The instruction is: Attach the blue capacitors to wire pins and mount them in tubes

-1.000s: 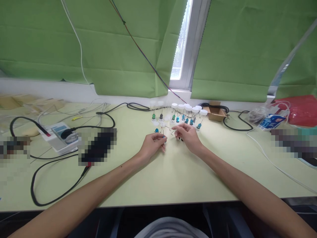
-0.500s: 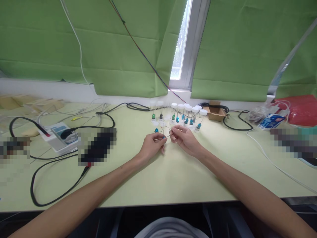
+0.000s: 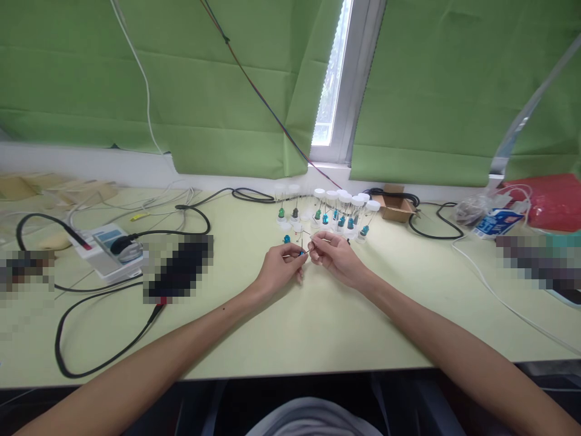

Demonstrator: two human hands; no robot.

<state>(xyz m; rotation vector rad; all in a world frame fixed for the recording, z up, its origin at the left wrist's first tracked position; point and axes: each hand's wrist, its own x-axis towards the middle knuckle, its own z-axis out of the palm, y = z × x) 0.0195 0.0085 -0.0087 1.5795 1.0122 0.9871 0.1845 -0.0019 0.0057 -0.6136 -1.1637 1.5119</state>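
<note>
My left hand (image 3: 282, 267) is closed, its thumb and fingertips pinching a small blue piece (image 3: 302, 253) from which a thin dark rod stands up. Right beside it, my right hand (image 3: 336, 257) is also closed, with thumb and forefinger around the end of a thin rod (image 3: 308, 251) that reaches to the blue piece. Whether the rod enters the piece is too small to tell. Another blue piece (image 3: 287, 239) lies on the table just beyond my left hand. Behind my hands stand several clear vials (image 3: 364, 227) with white caps, holding blue, green or dark pieces on thin rods.
A small cardboard box (image 3: 394, 209) stands behind the vials to the right. At left are a white power strip (image 3: 106, 251), a pixelated dark object (image 3: 181, 269) and looping black cables (image 3: 59, 339). A blue-and-white packet (image 3: 497, 223) and red bag (image 3: 554, 203) lie far right.
My right hand has shifted slightly left, bringing its rod up to the blue piece. My left hand has moved a touch right, still pinching the piece.
</note>
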